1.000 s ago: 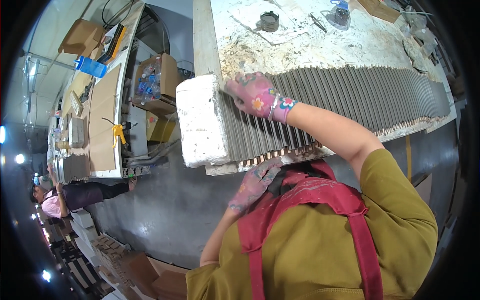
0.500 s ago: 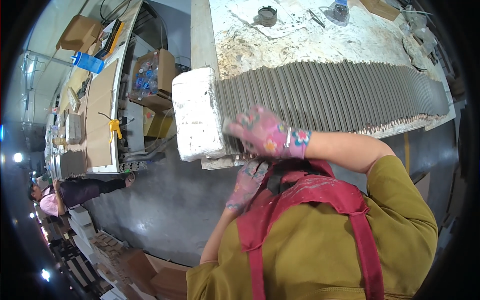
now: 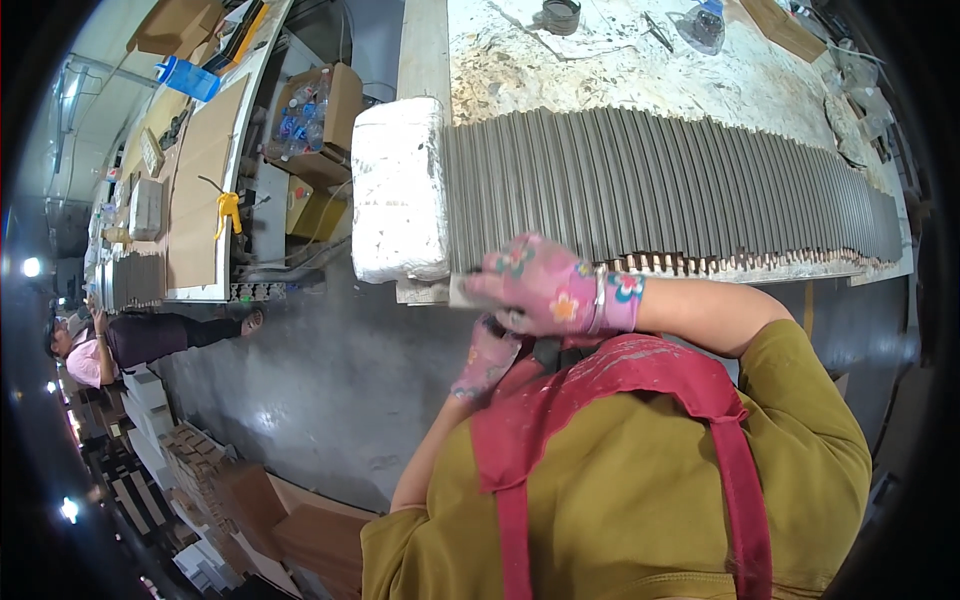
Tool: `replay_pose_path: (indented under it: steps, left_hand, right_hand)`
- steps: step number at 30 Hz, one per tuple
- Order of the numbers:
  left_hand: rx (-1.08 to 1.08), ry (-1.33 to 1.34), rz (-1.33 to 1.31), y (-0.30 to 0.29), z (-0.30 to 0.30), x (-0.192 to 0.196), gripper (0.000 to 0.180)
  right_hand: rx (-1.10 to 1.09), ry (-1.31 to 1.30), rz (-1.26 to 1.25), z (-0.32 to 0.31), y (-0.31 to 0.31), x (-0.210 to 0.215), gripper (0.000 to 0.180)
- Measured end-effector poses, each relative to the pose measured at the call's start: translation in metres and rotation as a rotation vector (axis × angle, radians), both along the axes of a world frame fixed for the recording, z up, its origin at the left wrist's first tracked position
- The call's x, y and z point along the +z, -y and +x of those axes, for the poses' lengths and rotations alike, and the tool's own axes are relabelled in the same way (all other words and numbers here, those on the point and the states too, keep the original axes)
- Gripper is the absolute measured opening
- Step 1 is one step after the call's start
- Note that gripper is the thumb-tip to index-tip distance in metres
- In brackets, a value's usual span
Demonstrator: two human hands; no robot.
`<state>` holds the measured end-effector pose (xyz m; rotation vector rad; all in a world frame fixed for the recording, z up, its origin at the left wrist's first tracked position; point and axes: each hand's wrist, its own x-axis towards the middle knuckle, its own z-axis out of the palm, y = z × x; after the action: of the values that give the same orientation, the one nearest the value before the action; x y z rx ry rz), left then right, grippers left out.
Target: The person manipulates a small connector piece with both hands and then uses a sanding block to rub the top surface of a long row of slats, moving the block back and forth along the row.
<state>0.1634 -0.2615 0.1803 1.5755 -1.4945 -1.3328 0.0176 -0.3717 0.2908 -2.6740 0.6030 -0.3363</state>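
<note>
A long row of grey ridged strips (image 3: 640, 185) lies side by side on the table, with copper-coloured ends along the near edge. My right hand (image 3: 550, 290), in a pink flowered glove, is at the near left end of this row. Its fingers are closed on a small pale flat block (image 3: 460, 292), partly covered by the hand. My left hand (image 3: 488, 362), gloved alike, is just below the right one by the table's front edge; its fingers are mostly hidden. Against the row's left end stands a white wrapped block (image 3: 400, 190).
On the stained white table (image 3: 520, 70) are a dark ring-shaped part (image 3: 560, 15) and a clear bag (image 3: 700, 30). To the left, a second bench holds cardboard (image 3: 205, 190) and a yellow air gun (image 3: 228, 213). A box of bottles (image 3: 335, 125) stands between. A person (image 3: 140, 342) works farther left.
My right hand has come down toward the near edge of the strips with the pale block. The left hand remains low beside it. The whole view has shifted slightly.
</note>
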Motion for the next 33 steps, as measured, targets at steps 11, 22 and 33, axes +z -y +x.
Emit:
replay_pose_path:
  steps: [11,22,33]
  left_hand:
    - [-0.197,0.332,-0.217,0.014,-0.009,0.009,0.026]
    - [0.162,-0.405,0.196,0.02,-0.022,0.031,0.026]
    - [0.143,-0.514,0.224,0.022,-0.021,0.032,0.03]
  right_hand:
    - [-0.207,0.021,-0.074,-0.01,0.041,-0.014,0.028]
    - [-0.361,0.025,-0.155,-0.011,0.116,-0.032,0.035]
    - [-0.535,0.141,-0.083,-0.032,0.13,-0.014,0.035]
